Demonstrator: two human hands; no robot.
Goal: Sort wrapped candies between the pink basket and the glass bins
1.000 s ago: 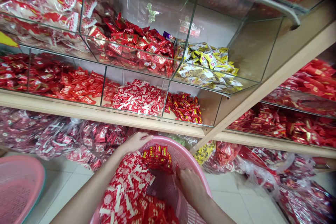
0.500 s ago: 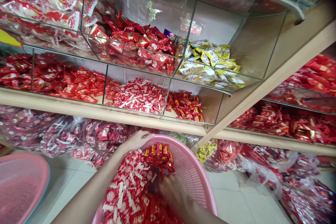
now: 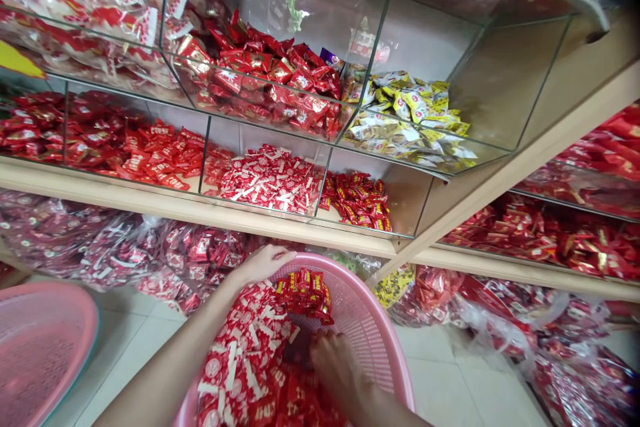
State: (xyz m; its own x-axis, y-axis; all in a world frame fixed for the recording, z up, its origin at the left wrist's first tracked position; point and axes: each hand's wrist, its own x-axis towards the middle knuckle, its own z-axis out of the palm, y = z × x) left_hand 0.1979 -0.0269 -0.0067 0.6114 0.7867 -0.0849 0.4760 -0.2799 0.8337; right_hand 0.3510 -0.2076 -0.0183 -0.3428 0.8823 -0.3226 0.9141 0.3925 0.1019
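A pink plastic basket (image 3: 383, 330) holds wrapped candies in separate heaps. My left hand (image 3: 265, 263) grips its far left rim, fingers bent over the edge. Inside, my right hand (image 3: 336, 359) is low on the right side with curled fingers, beside a dark flat patch; what the fingers hold is hidden. Red-and-white candies (image 3: 240, 347) fill the left of the basket. Red candies with yellow lettering (image 3: 306, 293) form a small heap at the far side. Brighter red packets (image 3: 290, 397) lie at the near side, partly behind my right wrist.
Glass-fronted shelf bins (image 3: 273, 177) of candies stand beyond the basket, above a wooden ledge (image 3: 345, 240). Clear bags of candies (image 3: 200, 253) lie on the floor beneath. Another pink basket (image 3: 45, 347) stands at left. A slanting wooden post (image 3: 505, 170) rises at right.
The view has shifted slightly. My right hand has moved a little to the right inside the basket, while my left hand stays on the rim.
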